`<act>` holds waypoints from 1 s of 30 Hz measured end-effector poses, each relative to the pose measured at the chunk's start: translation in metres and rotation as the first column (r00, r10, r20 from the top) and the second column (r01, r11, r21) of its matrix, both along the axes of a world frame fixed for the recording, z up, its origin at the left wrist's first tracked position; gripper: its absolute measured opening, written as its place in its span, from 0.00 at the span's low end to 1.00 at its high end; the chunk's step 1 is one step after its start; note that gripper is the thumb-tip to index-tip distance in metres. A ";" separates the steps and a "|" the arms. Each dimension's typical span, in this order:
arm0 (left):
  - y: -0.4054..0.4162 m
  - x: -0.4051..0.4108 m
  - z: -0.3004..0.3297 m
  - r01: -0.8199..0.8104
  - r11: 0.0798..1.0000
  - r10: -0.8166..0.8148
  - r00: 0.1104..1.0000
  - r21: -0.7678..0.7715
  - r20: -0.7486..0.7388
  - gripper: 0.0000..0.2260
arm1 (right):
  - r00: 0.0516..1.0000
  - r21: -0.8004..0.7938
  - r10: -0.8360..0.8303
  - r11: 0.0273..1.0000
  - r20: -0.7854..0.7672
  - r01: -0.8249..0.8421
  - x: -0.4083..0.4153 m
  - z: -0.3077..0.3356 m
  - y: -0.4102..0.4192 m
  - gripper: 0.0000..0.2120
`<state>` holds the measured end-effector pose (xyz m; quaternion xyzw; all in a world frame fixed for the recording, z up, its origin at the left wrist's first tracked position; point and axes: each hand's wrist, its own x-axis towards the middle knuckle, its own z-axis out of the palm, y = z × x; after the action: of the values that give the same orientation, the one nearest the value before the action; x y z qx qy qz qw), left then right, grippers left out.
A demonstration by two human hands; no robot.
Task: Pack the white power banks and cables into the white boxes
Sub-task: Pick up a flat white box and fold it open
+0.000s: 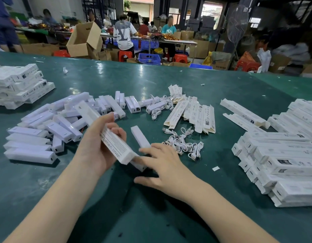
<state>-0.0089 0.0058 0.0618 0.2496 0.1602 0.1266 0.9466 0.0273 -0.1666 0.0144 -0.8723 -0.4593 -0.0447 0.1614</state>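
Two hands work over the green tabletop (169, 81). The left hand (97, 146) grips one long white box (106, 132), thumb on one side and fingers curled round the other; the box is held off the tabletop, its long axis running from the far left down toward the near right, its printed face up and its near end by the right hand's fingertips. The right hand (162, 165) lies flat with fingers straight and spread, resting on a single power bank (140, 137) that lies on the tabletop just under the box's near end, its long axis pointing away and slightly to the left.

To the left, a loose heap of power banks (64, 120) holds well over twenty, too jumbled to count exactly, pointing every which way. Beyond the right hand is a tangle of white cables (185, 144), perhaps eight or so coiled ones; a second, smaller bunch of cables (158, 109) lies farther back. About eight flat unfolded boxes (195, 113) fan out in the middle, their long axes running mostly toward and away. Two more flat boxes (242, 111) lie angled to their right. A big stack of filled boxes (283, 158) sits at the right edge, and another stack (20, 85) at the far left.
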 end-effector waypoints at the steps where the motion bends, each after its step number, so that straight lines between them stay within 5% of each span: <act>1: 0.003 0.000 -0.001 -0.033 0.999 0.033 0.999 0.010 -0.023 0.07 | 0.999 0.004 -0.001 1.000 0.032 0.001 0.000 -0.001 0.002 0.22; 5: 0.014 0.003 -0.004 -0.180 0.957 0.201 0.977 0.228 -0.073 0.10 | 0.992 0.172 -0.062 0.984 0.107 0.043 -0.005 -0.001 0.005 0.12; 7: 0.021 0.003 -0.006 -0.282 0.834 0.331 0.943 0.474 -0.021 0.11 | 0.990 0.316 -0.127 0.943 0.055 0.103 -0.008 0.001 0.004 0.09; 10: 0.027 0.003 -0.014 -0.350 0.354 0.454 0.875 0.867 0.167 0.13 | 0.944 0.636 -0.167 0.704 -0.284 0.315 -0.006 0.014 -0.005 0.08; 14: 0.022 0.003 -0.028 -0.210 -0.243 0.333 0.899 0.947 0.285 0.18 | 0.780 0.769 0.118 0.311 -0.614 0.558 0.006 0.042 -0.026 0.10; 18: 0.016 0.006 -0.035 -0.130 -0.438 0.224 0.943 0.890 0.248 0.16 | 0.657 0.742 0.445 0.024 -0.608 0.670 0.012 0.063 -0.043 0.04; 21: 0.017 0.008 -0.037 -0.123 -0.494 0.237 0.933 0.860 0.270 0.18 | 0.690 0.775 0.433 0.034 -0.581 0.631 0.013 0.066 -0.050 0.07; 30: 0.019 0.005 -0.032 -0.197 -0.664 0.200 0.883 0.721 0.425 0.15 | 0.868 0.832 0.111 0.366 -0.484 0.417 0.006 0.061 -0.049 0.07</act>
<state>-0.0038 0.0250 0.0295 0.8961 0.0155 0.4218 0.1375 0.0338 -0.2154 0.0752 -0.6558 -0.2160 -0.0981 0.7167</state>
